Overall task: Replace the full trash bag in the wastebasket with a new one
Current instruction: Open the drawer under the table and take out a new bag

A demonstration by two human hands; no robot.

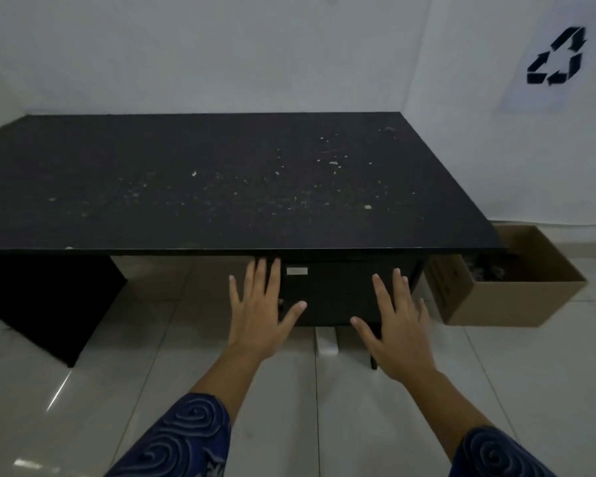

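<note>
Standing before one black table (203, 180), the person holds two bare hands out just below its front edge, both released and grasping nothing. On the left hand (257, 311) the fingers are spread straight, their tips up by the table's edge; the right hand (398, 325) is spread the same way, a little lower and apart from the left. Behind both hands, under the table, sits one dark cabinet (338, 290) with one small pale label (297, 270) near its top. One open cardboard box (516, 297) stands on the tiled floor (255, 407) just beside the table's right end, with something dark and crumpled inside; whether that is a trash bag I cannot tell. Above the box, right of the table, one black recycling symbol (558, 56) marks the wall. One small white block (327, 340) lies on the floor below the cabinet. Pale specks dot the tabletop. Two blue swirl-patterned sleeves (183, 438) cover the forearms.
</note>
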